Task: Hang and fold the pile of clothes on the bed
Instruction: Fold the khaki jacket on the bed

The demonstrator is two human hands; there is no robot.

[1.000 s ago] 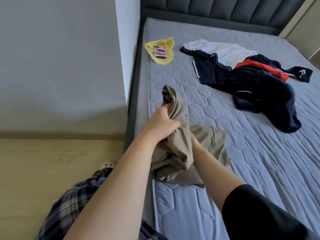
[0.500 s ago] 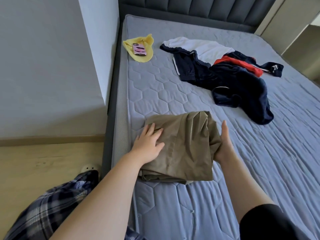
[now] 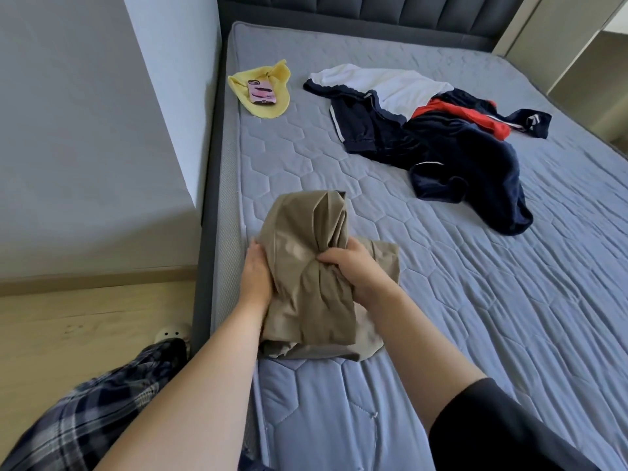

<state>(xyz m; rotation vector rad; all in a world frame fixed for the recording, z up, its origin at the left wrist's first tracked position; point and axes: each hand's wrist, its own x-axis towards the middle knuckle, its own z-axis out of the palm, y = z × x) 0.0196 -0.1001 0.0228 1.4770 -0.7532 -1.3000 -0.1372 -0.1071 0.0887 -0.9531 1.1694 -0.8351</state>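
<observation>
Bunching khaki garment [image 3: 306,266]; right hand [image 3: 353,270] grip seemingly closed, fingertips hidden.

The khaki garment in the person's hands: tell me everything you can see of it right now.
The khaki garment is a plain tan-olive piece of thin, smooth woven-looking cloth, partly folded into a thick bundle with creases gathering toward its middle. Its type cannot be told. It lies near the left edge of the mattress, its lower layers resting on the quilted surface. The left hand holds its left side; the right hand pinches bunched fabric at the centre. A flat flap shows beyond the right hand.
</observation>
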